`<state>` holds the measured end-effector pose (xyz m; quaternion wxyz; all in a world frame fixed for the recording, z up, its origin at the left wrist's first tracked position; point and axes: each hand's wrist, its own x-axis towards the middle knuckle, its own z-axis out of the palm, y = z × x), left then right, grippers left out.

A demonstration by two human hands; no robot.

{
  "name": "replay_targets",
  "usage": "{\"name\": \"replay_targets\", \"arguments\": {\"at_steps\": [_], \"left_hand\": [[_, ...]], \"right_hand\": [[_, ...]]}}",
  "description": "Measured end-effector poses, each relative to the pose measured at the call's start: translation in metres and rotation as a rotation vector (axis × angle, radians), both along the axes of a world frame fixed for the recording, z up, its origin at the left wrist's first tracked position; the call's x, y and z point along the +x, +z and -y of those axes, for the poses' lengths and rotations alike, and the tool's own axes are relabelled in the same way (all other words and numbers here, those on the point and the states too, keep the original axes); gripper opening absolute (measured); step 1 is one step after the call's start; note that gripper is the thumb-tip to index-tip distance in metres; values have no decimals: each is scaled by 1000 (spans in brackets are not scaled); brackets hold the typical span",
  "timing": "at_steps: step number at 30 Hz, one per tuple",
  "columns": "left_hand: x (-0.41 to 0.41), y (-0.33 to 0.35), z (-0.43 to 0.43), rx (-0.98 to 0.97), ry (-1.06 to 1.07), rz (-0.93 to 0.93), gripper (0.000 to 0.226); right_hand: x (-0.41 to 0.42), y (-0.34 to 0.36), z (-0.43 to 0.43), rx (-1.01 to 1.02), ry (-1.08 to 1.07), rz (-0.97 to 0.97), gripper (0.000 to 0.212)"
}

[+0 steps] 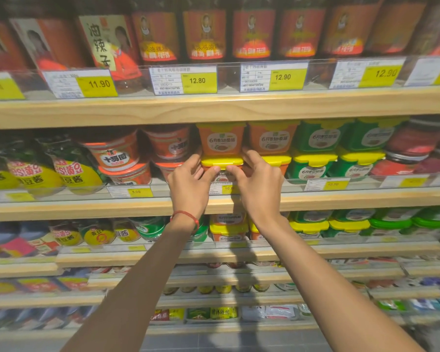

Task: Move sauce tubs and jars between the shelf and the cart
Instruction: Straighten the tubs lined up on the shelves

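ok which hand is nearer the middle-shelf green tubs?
Right. The right hand grips the orange tub on its right, just left of the green tubs; the left hand grips its left side, farther away.

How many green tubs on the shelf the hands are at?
4, in two stacks right of the orange tubs: upper-left tub, upper-right tub, lower-left tub, lower-right tub. More may hide behind.

Wooden shelf [341,199] — yellow pouches [79,176], round red tubs [117,156], orange tubs [272,138], green tubs [313,168] standing along it.
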<state>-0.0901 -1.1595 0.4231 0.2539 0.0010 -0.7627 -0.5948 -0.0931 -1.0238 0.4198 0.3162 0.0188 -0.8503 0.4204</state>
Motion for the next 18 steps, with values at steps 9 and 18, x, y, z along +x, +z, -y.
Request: {"name": "replay_targets", "arguments": {"at_steps": [9, 18], "left_hand": [[-2, -3, -1, -26, 18, -10, 19], [1, -3, -2, -36, 47, 24, 24]], "right_hand": [[5, 2, 2, 132, -67, -3, 35], [9, 7, 4, 53, -46, -15, 34]]}}
